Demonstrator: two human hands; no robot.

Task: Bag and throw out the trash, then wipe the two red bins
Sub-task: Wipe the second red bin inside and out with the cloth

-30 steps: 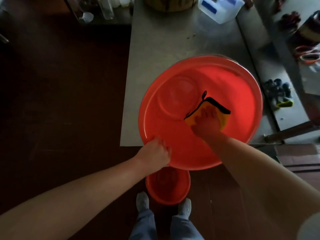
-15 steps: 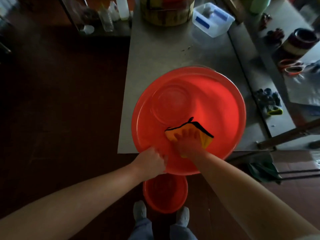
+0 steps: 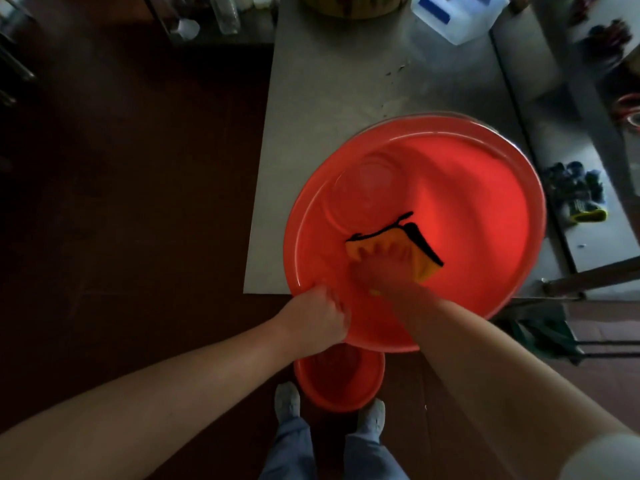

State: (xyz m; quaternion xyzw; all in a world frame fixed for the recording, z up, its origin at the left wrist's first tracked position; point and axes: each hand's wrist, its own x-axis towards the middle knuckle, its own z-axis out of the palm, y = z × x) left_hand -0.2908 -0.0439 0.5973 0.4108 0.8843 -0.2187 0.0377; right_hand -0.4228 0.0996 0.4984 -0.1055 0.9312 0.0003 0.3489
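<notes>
Fingers of right hand: extended and spread, pressing a yellow black-edged cloth flat against the inner wall of the large red bin; palm down, forearm reaching in over the near rim. left hand: fingers curled, gripping that rim. The bin sits on the grey table, overhanging its near edge. small red bin: on the floor below, between the feet.

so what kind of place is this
Probably a workshop or utility room: a grey metal worktable under the large round red plastic bin, and dark work gloves with yellow cuffs lying on the next bench.
</notes>
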